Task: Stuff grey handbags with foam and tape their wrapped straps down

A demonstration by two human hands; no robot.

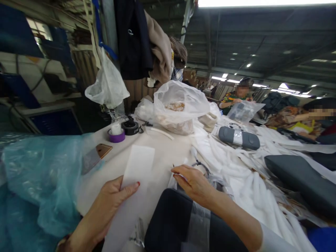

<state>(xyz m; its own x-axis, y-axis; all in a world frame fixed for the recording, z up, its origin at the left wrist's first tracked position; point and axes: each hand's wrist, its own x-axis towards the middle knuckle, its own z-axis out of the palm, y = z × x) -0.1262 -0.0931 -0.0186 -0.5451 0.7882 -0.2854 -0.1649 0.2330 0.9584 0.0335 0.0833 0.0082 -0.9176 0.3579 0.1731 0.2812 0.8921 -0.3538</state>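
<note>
A: Entry, left hand (pixel 112 199). State?

B: Partly closed. The thumb lies flat on top of a white translucent rectangular sheet (pixel 139 164), with the fingers under it. It grips the sheet's near edge, and the rest of the sheet lies on the white worktop (pixel 170 150) beyond the hand.

A: Right hand (pixel 193 182)?

B: Its fingers are curled in with the tips drawn together. Whatever sits between them is too small to make out. The hand rests just right of the sheet, and the forearm lies across a dark navy padded piece with a grey band (pixel 181 224).

A: What is left of the left hand?

B: A crumpled teal plastic bag (pixel 44 175). A flat phone with a copper-brown back (pixel 101 152) lies at its edge.

A: Beyond the hands?

B: A purple tape roll (pixel 117 137) with a black tape roll (pixel 131 127) just beside it. Behind them is a large clear plastic bag (pixel 181 101) with pale contents.

A: Right of the right hand?

B: A heap of white fabric strips (pixel 236 171). Further off is a grey oblong padded piece in a clear wrap (pixel 238 138).

A: Any brands, labels or writing?

B: The black roll has pale marks on its side, but they are too small to read. No other text is legible.

A: Other people?

B: Two people sit at the far right, well apart from both hands. One of them holds a clear bag (pixel 244 110).
</note>
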